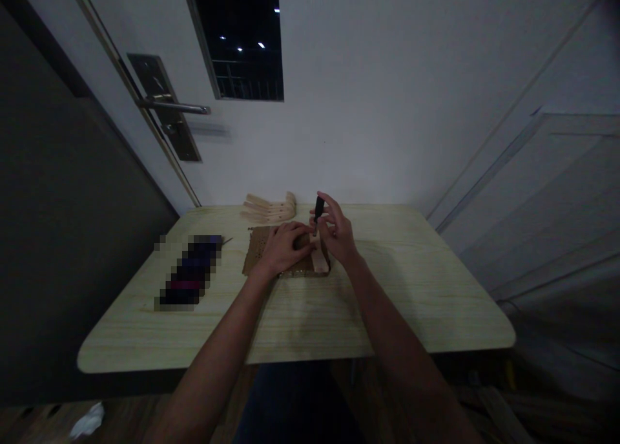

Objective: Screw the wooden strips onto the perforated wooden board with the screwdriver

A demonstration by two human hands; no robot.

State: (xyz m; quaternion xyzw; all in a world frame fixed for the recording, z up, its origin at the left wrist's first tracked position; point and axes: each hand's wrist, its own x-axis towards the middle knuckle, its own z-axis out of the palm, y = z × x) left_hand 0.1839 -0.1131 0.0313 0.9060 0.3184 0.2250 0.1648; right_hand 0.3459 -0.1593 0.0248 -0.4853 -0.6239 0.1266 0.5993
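From here, a wood-grained counter (387,321) carries a pitted brown board (254,253). The left hand (282,247) spreads over it; the right hand (339,234) pinches a tool (319,207), black-handled, tip down, nearly upright above a smooth wooden strip (318,260) (lengthwise away from the person).

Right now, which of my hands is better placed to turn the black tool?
Likely your right hand: it holds the black tool over the wooden piece; your left hand lies on the board.
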